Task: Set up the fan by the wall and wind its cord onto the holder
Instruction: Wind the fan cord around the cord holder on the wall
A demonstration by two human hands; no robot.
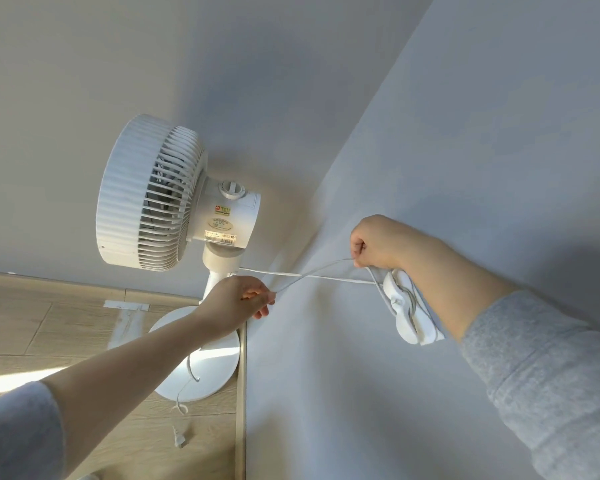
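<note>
1 fan (174,195), base (208,372) edge just beside wall (395,393); floor (32,323) extends left. 1 cord (329,278), 1 holder (407,317). Left hand (236,303), right hand (374,242): both grips pinch cord.

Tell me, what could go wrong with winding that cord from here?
1. The cord crosses itself between the left hand and the right hand, so it might go onto the holder twisted or tangled.
2. One strand seems to run taut to the fan; a hard pull might tip it.
3. The plug lies loose on the floor and could snag on the base when drawn up.
</note>
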